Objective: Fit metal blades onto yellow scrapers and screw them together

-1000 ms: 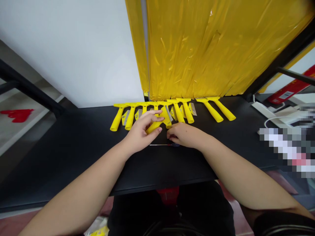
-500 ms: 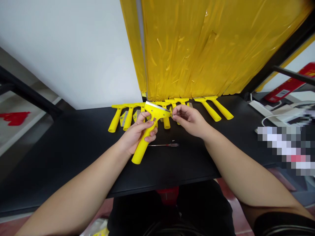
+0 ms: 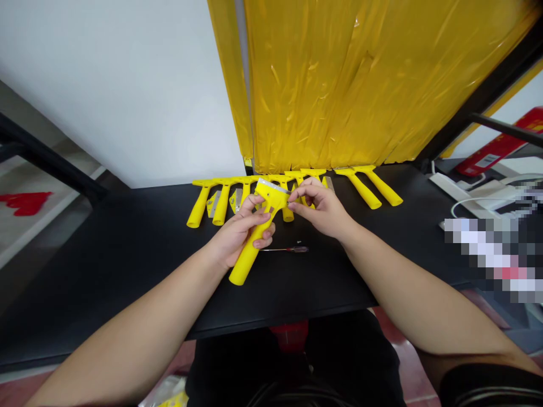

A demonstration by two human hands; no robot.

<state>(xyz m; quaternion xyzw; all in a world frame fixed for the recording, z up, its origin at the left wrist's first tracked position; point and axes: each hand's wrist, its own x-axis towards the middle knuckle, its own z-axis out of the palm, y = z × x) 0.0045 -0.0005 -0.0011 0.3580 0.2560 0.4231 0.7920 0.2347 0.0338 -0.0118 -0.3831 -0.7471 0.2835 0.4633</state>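
Note:
A yellow scraper (image 3: pixel 248 251) with a metal strip along its head is tilted in front of me, its hollow handle end pointing down toward me. My left hand (image 3: pixel 244 232) is wrapped round its neck and upper handle. At the right end of the scraper's head, my right hand (image 3: pixel 316 204) pinches a tiny metal piece (image 3: pixel 289 202) that looks like a screw, largely covered by the fingertips. Below the hands, a screwdriver (image 3: pixel 299 249) with a clear handle lies on the black table. Beside it lies a small loose screw (image 3: pixel 299 242).
Several yellow scrapers (image 3: pixel 195 209) lie in a row along the back of the black table (image 3: pixel 127 271), with metal-and-yellow blade pieces (image 3: pixel 212 204) between some handles. Yellow film (image 3: pixel 331 85) and a white panel (image 3: pixel 148 90) rise behind. White devices with cables (image 3: pixel 462 195) sit at right.
My right hand has moved left, bringing its fingertips against the scraper's head. The scraper has turned slightly and shifted a little to the right in my left hand.

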